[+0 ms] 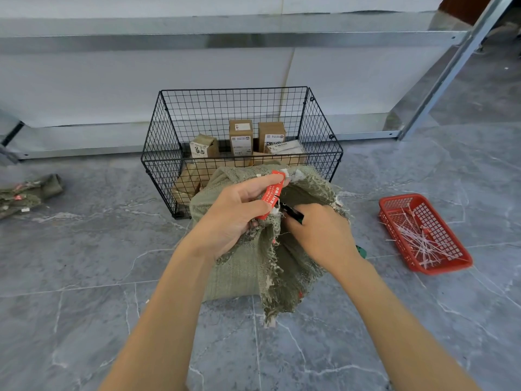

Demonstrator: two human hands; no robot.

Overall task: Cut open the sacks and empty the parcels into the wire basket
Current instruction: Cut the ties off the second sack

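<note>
While the green sack (234, 277) stands on the floor touching the wire basket (162, 136), left hand (234, 218) bunches its frayed neck, fingers curled round cloth and red tag (271, 194), right hand (321, 232) just beside, gripping a dark cutter (293, 211), parcels (240, 138) in the basket behind.

Red tray (448, 267) holds white, perhaps plastic, ties (417, 244).

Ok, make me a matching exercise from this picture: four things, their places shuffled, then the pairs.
Things
1. wire basket
2. red tray
3. red tag
4. cutters

Places
A. gripped in the right hand
B. pinched by the left hand
C. at far right, holding white ties
D. behind the sack, holding parcels

Pairs: 1-D, 2-C, 3-B, 4-A
</note>
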